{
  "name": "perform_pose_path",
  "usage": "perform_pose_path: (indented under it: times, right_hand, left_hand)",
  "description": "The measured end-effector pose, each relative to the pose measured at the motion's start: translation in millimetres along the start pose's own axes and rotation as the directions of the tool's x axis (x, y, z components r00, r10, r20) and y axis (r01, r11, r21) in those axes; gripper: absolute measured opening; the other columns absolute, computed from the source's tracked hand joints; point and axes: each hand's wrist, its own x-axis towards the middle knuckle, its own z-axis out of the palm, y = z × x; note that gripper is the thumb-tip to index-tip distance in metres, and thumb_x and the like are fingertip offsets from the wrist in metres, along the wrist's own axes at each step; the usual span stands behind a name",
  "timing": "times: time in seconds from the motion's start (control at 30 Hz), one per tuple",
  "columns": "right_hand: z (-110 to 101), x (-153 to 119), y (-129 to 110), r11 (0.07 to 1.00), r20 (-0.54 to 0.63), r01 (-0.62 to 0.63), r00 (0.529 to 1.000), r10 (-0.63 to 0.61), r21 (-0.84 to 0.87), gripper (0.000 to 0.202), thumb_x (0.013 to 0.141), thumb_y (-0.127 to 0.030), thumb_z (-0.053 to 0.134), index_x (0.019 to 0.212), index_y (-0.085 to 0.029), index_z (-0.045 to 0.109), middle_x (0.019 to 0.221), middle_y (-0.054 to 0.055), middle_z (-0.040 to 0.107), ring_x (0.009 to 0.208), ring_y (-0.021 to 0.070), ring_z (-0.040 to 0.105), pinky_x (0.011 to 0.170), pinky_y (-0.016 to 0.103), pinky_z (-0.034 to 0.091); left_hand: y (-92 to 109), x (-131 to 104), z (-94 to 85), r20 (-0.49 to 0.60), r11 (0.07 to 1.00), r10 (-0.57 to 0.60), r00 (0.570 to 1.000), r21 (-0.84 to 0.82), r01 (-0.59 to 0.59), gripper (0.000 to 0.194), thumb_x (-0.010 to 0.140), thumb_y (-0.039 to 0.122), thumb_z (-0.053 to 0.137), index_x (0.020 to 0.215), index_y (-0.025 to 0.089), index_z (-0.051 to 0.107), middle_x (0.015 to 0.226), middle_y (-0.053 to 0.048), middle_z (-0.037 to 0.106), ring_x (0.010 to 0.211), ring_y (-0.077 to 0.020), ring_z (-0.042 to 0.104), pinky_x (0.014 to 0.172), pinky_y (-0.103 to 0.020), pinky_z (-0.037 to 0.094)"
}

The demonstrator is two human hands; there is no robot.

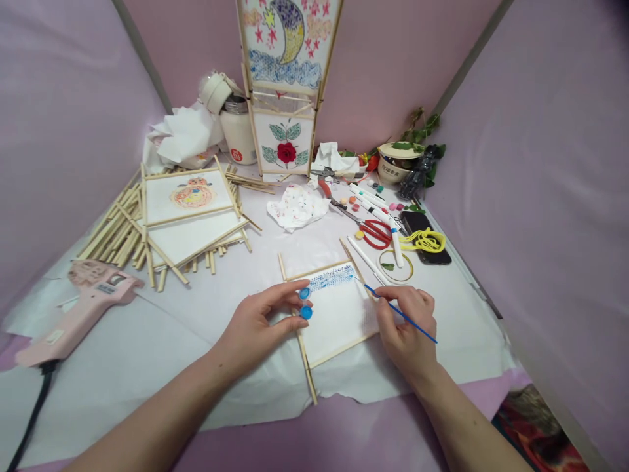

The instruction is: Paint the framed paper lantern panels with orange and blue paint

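Observation:
My right hand [407, 321] pinches a thin blue paintbrush [409, 318], its tip near the top right corner of a white panel [339, 321] framed with thin wooden sticks. Along the panel's upper edge runs a band of blue dabs [331, 278]. Between the thumb and fingers of my left hand [270, 314] is a small paint pot [306, 312] with blue paint, its round blue lid [304, 294] above it. That hand is over the panel's left side.
At left lie a pink glue gun [81, 311], a pile of sticks [115, 229] and a painted frame [189, 195]. A tall decorated frame [282, 134] stands behind, beside a white bottle [239, 131]. Red-handled scissors [376, 234], markers [396, 242], a phone [417, 226] and yellow cord [426, 240] lie at right.

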Motion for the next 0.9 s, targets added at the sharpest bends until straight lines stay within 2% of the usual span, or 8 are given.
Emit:
perform_pose_path:
  times: [0.3, 0.53, 0.7, 0.9]
  right_hand:
    - [3.4, -0.1, 3.9, 1.000, 0.000, 0.004, 1.000, -0.004, -0.025, 0.010, 0.086, -0.016, 0.052, 0.087, -0.021, 0.060, 0.084, 0.001, 0.069, 0.081, 0.0180, 0.064, 0.087, 0.040, 0.035]
    - [1.0, -0.9, 0.7, 0.999, 0.022, 0.023, 0.999, -0.024, 0.048, 0.012, 0.086, -0.015, 0.052, 0.089, -0.022, 0.061, 0.083, 0.000, 0.068, 0.079, 0.0169, 0.064, 0.088, 0.039, 0.036]
    - [2.0, -0.8, 2.7, 1.000, -0.004, -0.015, 1.000, 0.016, 0.008, 0.011, 0.086, -0.015, 0.052, 0.089, -0.022, 0.060, 0.085, 0.001, 0.069, 0.082, 0.0175, 0.064, 0.088, 0.040, 0.035]
    - [1.5, -1.0, 0.3, 0.998, 0.058, 0.016, 0.998, -0.020, 0.058, 0.012, 0.087, -0.014, 0.051, 0.090, -0.022, 0.060, 0.082, 0.000, 0.067, 0.078, 0.0162, 0.063, 0.087, 0.040, 0.036]
  left_hand:
    - [0.6, 0.2, 0.5, 0.003, 1.000, -0.001, 1.000, -0.018, 0.001, 0.044, 0.075, 0.021, 0.075, 0.119, 0.024, 0.066, 0.094, -0.003, 0.074, 0.094, -0.0220, 0.070, 0.089, -0.034, 0.056]
    - [-1.5, -0.2, 0.4, 0.008, 1.000, 0.000, 1.000, -0.018, 0.000, 0.045, 0.076, 0.021, 0.074, 0.120, 0.023, 0.065, 0.095, -0.004, 0.074, 0.094, -0.0216, 0.070, 0.089, -0.035, 0.056]
    - [-3.5, 0.5, -0.7, 0.011, 1.000, 0.009, 1.000, -0.016, -0.009, 0.046, 0.076, 0.020, 0.074, 0.121, 0.024, 0.065, 0.095, -0.002, 0.074, 0.094, -0.0199, 0.070, 0.089, -0.033, 0.056]
    - [-3.6, 0.9, -0.7, 0.012, 1.000, 0.007, 1.000, -0.026, -0.007, 0.046, 0.075, 0.021, 0.075, 0.120, 0.024, 0.065, 0.094, -0.002, 0.074, 0.094, -0.0207, 0.070, 0.088, -0.033, 0.056]
